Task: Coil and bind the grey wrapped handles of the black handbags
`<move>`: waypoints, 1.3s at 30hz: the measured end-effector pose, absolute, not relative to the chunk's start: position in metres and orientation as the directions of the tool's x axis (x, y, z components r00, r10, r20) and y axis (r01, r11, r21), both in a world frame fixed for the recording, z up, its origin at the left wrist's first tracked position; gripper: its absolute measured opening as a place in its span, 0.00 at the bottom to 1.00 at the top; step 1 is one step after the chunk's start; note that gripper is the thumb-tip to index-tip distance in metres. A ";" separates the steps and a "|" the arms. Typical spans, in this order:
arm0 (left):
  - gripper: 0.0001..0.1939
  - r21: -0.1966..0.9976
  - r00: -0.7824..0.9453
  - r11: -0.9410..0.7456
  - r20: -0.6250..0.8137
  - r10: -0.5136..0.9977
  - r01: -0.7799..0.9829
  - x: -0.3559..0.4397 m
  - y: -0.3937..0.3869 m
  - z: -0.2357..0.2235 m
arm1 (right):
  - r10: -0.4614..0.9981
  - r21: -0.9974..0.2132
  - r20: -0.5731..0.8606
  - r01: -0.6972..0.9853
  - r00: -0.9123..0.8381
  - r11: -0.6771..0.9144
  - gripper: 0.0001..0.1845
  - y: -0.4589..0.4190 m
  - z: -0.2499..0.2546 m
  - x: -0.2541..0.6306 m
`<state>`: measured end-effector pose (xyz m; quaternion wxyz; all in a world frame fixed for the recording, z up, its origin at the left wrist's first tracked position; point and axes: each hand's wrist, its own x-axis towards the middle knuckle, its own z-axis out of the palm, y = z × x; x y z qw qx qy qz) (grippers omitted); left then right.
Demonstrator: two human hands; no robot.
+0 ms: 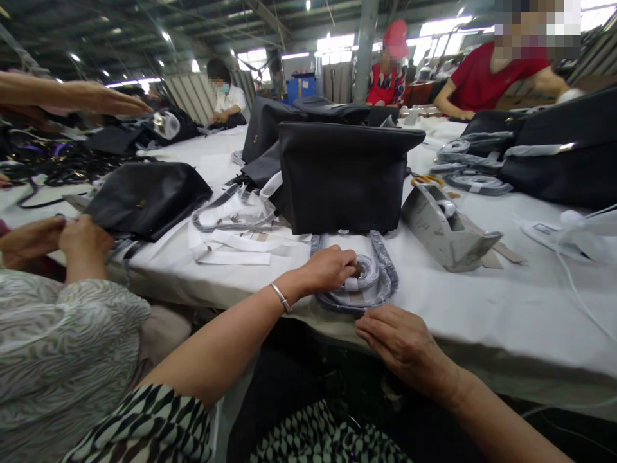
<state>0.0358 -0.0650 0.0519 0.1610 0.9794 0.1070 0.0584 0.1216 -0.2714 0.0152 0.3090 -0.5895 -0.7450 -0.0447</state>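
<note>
A black handbag point(342, 177) stands upright on the white table point(482, 302) in front of me. Its grey wrapped handle point(385, 276) lies flat toward me in a loop. My left hand point(328, 269), with a bracelet on the wrist, is closed in a pinch on the plastic-wrapped strap coil point(364, 273) inside that loop. My right hand point(402, 341) rests at the table's near edge, fingers curled and pressed on the handle's lower bend.
A grey tape dispenser point(446, 231) sits right of the bag. White paper strips point(231, 241) and another black bag point(144, 196) lie to the left, where a neighbour's hands point(58, 241) work. More bags point(559, 154) and several people are across the table.
</note>
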 end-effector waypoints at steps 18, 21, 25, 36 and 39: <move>0.07 0.259 0.970 -0.947 0.098 0.222 0.191 0.025 -0.076 0.060 | 0.972 -0.353 0.143 0.908 -0.188 0.227 0.15 -0.212 0.056 0.183; 0.05 0.325 0.966 -0.931 0.137 0.218 0.164 0.021 -0.079 0.055 | 0.966 -0.357 0.178 0.902 -0.189 0.242 0.15 -0.217 0.050 0.181; 0.04 0.328 0.958 -0.931 0.175 0.229 0.163 0.019 -0.085 0.050 | 0.947 -0.377 0.249 0.880 -0.203 0.288 0.16 -0.221 0.040 0.182; 0.03 0.368 0.921 -0.903 0.226 0.316 0.220 0.024 -0.094 0.041 | 0.952 -0.342 0.236 0.900 -0.195 0.269 0.15 -0.224 0.040 0.182; 0.08 0.479 0.921 -0.854 0.204 0.332 0.202 0.019 -0.093 0.041 | 0.955 -0.321 0.249 0.917 -0.160 0.237 0.16 -0.227 0.039 0.178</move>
